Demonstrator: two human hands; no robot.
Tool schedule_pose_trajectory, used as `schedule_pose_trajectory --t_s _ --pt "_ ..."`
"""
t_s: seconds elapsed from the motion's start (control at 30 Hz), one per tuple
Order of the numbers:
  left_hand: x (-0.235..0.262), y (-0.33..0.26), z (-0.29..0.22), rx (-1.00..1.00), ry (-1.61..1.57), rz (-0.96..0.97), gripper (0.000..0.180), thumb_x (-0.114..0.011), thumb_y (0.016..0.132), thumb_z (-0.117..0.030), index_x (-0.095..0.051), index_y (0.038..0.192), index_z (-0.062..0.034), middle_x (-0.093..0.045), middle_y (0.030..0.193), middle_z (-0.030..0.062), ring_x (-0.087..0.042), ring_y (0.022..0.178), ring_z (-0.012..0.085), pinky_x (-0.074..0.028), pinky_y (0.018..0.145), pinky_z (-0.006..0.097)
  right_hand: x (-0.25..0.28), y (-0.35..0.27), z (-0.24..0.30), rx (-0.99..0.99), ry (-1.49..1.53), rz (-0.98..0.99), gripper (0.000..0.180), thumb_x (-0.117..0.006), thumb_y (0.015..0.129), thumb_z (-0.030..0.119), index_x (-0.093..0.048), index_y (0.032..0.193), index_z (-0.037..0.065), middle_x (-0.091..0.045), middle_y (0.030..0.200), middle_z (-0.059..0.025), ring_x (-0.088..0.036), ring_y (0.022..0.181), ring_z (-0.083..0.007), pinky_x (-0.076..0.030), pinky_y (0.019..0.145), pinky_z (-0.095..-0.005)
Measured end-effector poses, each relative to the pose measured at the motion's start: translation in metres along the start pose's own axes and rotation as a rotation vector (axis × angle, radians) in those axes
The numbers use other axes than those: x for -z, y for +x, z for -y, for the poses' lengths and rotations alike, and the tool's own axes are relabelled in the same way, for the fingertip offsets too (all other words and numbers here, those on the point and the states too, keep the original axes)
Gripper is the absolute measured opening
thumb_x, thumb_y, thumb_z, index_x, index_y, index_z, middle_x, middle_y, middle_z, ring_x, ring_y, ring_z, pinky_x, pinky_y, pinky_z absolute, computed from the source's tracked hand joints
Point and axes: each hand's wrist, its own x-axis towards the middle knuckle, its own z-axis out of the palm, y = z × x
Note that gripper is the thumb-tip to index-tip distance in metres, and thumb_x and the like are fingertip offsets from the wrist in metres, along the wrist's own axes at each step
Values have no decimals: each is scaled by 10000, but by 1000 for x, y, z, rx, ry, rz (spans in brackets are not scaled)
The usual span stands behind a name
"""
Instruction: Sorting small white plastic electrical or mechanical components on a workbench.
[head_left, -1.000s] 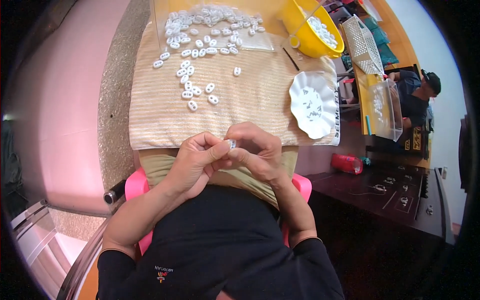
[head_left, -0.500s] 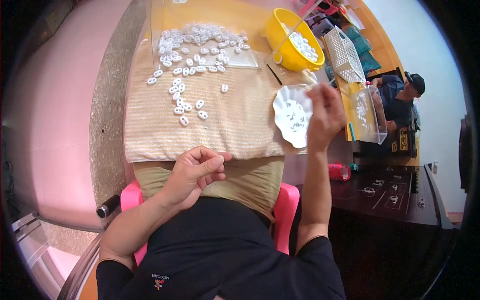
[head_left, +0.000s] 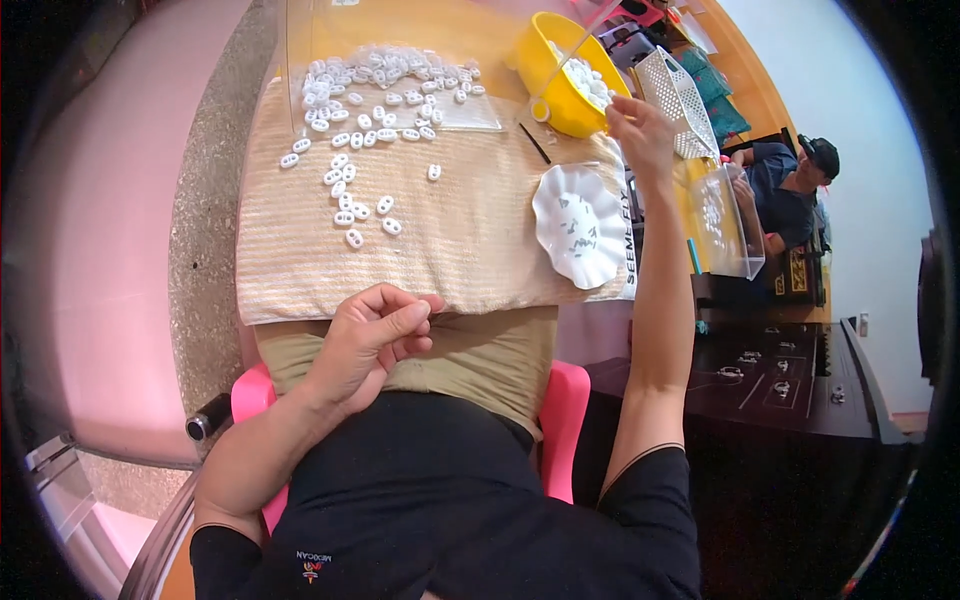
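My left hand hovers over my lap by the cloth's near edge. Its thumb and forefinger are pinched together; anything between them is too small to make out. On the right, my right hand is at the rim of the yellow tub, its fingers curled together, and I cannot see what they hold. White oval pieces, partly hidden, fill part of the tub. A white scalloped dish with small grey bits stands below that hand. Loose white two-holed oval pieces lie scattered on the striped cloth.
A clear plastic tray heaped with more oval pieces stands at the back. A thin black stick lies beside the dish. Rightward are a white perforated basket and another person at a clear box.
My right hand has moved up and away from above the dish to the yellow tub's rim. My left hand keeps its pinch. The view has shifted slightly.
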Motion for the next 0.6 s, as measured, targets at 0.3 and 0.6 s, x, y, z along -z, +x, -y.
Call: schedule_pose_trajectory --t_s 0.3,0.6 --pt "-1 -1 4 -12 61 4 83 -681 876 -97 -635 925 -49 -674 1021 89 -604 757 69 -536 704 233 -39 -81 30 100 -2 290 158 -672 860 52 -674 998 -26 -656 818 -26 -603 746 -77 -491 664 -222" --pt "1 -4 5 -27 94 5 66 -661 885 -86 -615 914 -49 -659 1002 84 -627 831 106 -545 706 245 -111 -101 71 179 -108 432 212 -692 821 143 -706 994 21 -703 842 -105 -633 695 -172 -509 665 -300"
